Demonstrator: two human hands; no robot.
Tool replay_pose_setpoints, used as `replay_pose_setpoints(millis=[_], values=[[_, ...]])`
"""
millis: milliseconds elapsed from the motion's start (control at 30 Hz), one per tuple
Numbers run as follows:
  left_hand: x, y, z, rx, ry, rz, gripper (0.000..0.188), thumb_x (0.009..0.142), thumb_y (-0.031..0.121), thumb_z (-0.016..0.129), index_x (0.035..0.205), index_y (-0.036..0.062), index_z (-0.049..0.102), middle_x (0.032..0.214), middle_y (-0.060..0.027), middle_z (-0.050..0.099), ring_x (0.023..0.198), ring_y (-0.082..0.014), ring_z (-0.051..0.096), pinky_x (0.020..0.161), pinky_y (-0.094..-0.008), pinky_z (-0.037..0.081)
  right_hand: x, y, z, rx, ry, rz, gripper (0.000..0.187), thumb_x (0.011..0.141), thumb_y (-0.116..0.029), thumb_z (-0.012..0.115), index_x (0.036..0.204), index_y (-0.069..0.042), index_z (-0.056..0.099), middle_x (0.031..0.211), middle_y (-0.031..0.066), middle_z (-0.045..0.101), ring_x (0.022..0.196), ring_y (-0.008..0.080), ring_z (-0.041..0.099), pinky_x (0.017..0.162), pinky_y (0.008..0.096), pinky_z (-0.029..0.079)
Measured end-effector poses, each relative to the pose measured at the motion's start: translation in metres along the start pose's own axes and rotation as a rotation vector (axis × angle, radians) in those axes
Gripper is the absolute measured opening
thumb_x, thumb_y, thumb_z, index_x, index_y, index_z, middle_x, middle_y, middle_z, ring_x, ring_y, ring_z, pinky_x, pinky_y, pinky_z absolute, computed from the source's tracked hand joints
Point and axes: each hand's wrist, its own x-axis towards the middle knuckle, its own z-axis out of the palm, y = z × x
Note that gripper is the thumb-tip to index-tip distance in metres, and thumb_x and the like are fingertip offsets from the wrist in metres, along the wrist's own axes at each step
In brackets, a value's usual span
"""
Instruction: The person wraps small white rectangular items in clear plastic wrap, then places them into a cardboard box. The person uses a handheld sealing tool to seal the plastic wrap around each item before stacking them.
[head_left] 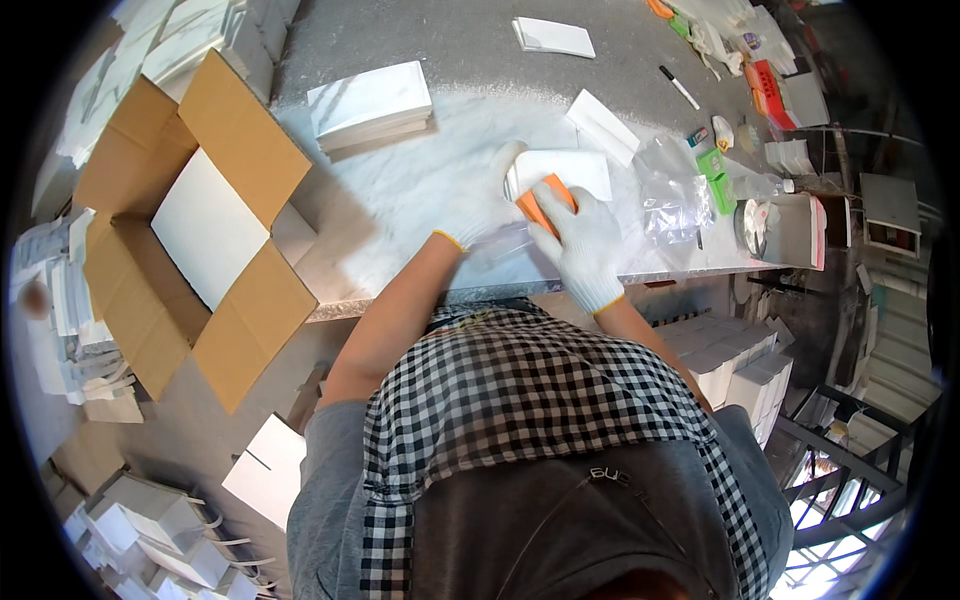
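My right hand [585, 245], in a white knit glove with a yellow cuff, grips an orange block [545, 200] between thumb and fingers. The block rests against the near side of a white tile [575, 170]. At the tile's left edge is my left hand [485, 205], gloved the same way, its fingers curled around that edge. The pale glove partly blends into the marble-patterned worktop [400, 200]. A clear plastic bag [672, 195] lies just right of the tile, and another white tile [603, 127] lies beyond it.
A stack of marble-patterned tiles [368, 105] stands at the far left of the worktop. An open cardboard box [240, 150] with a white slab inside is further left. Rightward lie a green box [715, 180], a marker [680, 88] and a grey-white box [785, 230].
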Motion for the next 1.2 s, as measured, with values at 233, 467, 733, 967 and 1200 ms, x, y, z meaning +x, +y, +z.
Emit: replay_pose_setpoints(millis=[233,467,733,967,1200], values=[[0.011,-0.012,0.004,-0.166,-0.091,-0.038,0.084,0.073,0.024,0.087,0.146,0.0113,0.048,0.132,-0.0224,0.063,0.123,-0.0380,0.061,0.103,-0.0438,0.049,0.034,0.001,-0.030,-0.043,-0.056,0.110,0.057,0.093,-0.046,0.069,0.145,-0.022,0.061,0.126,0.0197,0.068,0.106,0.0340,0.069,0.092,0.0436,0.054],[0.013,0.005,-0.001,-0.043,-0.023,-0.005,0.085,0.069,0.027,0.090,0.141,0.0030,0.051,0.127,-0.0230,0.065,0.123,-0.0385,0.060,0.103,-0.0447,0.048,-0.008,0.136,0.007,0.340,0.162,0.589,0.066,0.093,-0.043,0.069,0.151,-0.015,0.054,0.135,0.0230,0.064,0.120,0.0411,0.063,0.102,0.0463,0.049],[0.010,0.009,-0.003,0.063,-0.011,-0.099,0.080,0.059,0.037,0.095,0.124,0.0047,0.062,0.119,-0.0186,0.065,0.112,-0.0384,0.060,0.099,-0.0479,0.048,-0.026,0.151,0.045,0.196,0.087,0.468,0.065,0.085,-0.026,0.082,0.144,-0.007,0.061,0.141,0.0240,0.057,0.118,0.0444,0.059,0.104,0.0481,0.048],[0.017,-0.001,0.011,0.101,0.046,-0.007,0.078,0.057,0.032,0.097,0.122,0.0044,0.063,0.123,-0.0184,0.069,0.115,-0.0372,0.064,0.101,-0.0473,0.048,-0.035,0.170,0.058,0.153,0.145,0.325,0.066,0.076,-0.021,0.087,0.136,-0.003,0.065,0.136,0.0204,0.059,0.119,0.0410,0.059,0.100,0.0488,0.050],[0.022,0.023,0.003,0.191,-0.031,-0.137,0.083,0.059,0.031,0.097,0.128,0.0031,0.060,0.130,-0.0200,0.065,0.116,-0.0371,0.064,0.101,-0.0467,0.051,-0.028,0.179,0.055,0.285,0.213,0.302,0.063,0.075,-0.018,0.087,0.132,-0.003,0.068,0.132,0.0182,0.063,0.117,0.0384,0.061,0.098,0.0482,0.052]])
